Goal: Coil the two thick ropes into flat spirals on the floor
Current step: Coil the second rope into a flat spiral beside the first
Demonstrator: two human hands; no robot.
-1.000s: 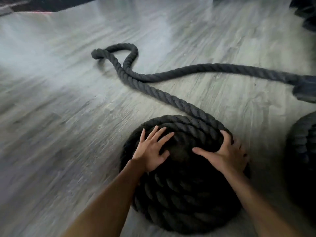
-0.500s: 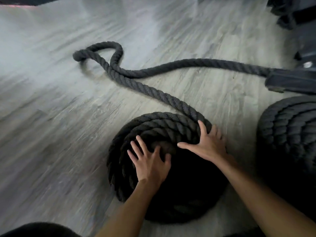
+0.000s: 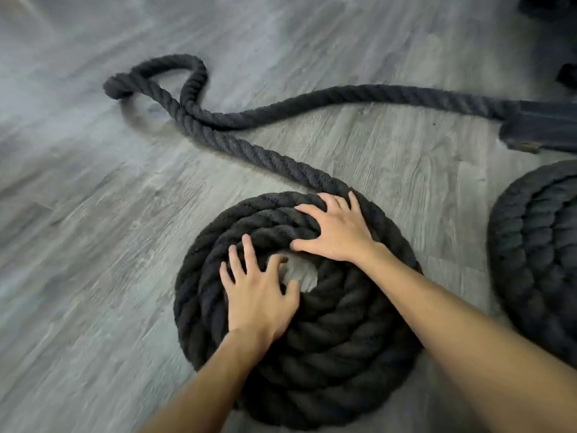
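A thick black rope lies wound into a flat spiral [image 3: 331, 354] on the grey floor, with a small gap of bare floor at its centre. My left hand [image 3: 259, 295] presses on the spiral's left inner turns, fingers spread. My right hand [image 3: 338, 229] rests flat on the far turns with its fingers spread over the rope. From the spiral's far edge the loose rope tail [image 3: 256, 151] runs back and left, loops round [image 3: 156, 70], then stretches right to a black sleeve end [image 3: 537, 123]. A second coiled rope [image 3: 540, 254] lies at the right edge, partly cut off.
Grey wood-plank floor [image 3: 93, 245] spreads to the left and far side. Dark objects [image 3: 549, 7] sit at the top right corner, cut off by the frame.
Both hands have shifted round the coil: the left hand slid down to its left inner turns, the right hand moved to the far turns. A gap at the centre now shows.
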